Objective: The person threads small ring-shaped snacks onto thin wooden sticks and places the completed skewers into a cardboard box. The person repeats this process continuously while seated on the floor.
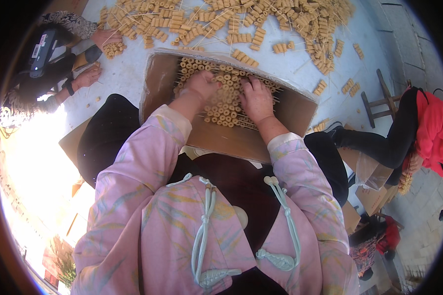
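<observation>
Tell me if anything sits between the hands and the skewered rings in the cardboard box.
Nothing visible does. The left hand and right hand both rest directly on the skewered rings inside the cardboard box.

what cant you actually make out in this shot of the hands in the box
- Head view: fingertips of the left hand and right hand are buried among the skewered rings, so any grasp is unclear.
- The cardboard box floor is covered by rings.
- The lower left is washed out by glare.
</observation>
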A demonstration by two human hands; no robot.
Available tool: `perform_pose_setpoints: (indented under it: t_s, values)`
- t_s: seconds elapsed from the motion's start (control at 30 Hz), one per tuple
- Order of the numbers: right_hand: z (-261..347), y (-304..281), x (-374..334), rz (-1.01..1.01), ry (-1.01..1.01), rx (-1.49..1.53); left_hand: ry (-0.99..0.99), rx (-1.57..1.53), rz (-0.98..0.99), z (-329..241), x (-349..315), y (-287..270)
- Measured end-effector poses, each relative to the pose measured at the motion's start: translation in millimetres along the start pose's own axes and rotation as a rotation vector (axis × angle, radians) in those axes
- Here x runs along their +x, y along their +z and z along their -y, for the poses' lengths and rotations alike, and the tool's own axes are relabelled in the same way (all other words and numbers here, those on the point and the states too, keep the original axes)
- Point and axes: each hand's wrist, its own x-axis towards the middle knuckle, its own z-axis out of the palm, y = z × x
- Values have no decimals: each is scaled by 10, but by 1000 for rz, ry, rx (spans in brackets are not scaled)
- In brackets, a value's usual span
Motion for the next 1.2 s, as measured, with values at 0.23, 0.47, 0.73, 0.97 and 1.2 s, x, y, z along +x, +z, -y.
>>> perform_pose_setpoints:
  t_s: [0.23, 0.47, 0.73, 0.97, 1.2]
  values:
    - [7, 4, 3, -26, 4, 34, 16, -33, -52, -39, -49, 53]
    - [-2, 11, -6, 5, 32, 49, 103, -113, -95, 71, -88, 108]
    - [-3, 3, -16, 7, 24, 32, 70, -151, -103, 126, -61, 135]
    - [35, -25, 0, 51, 51, 13, 151, 119, -111, 16, -84, 29]
    - [-5, -28, -41, -80, 3, 7, 571, 354, -296, -276, -285, -66]
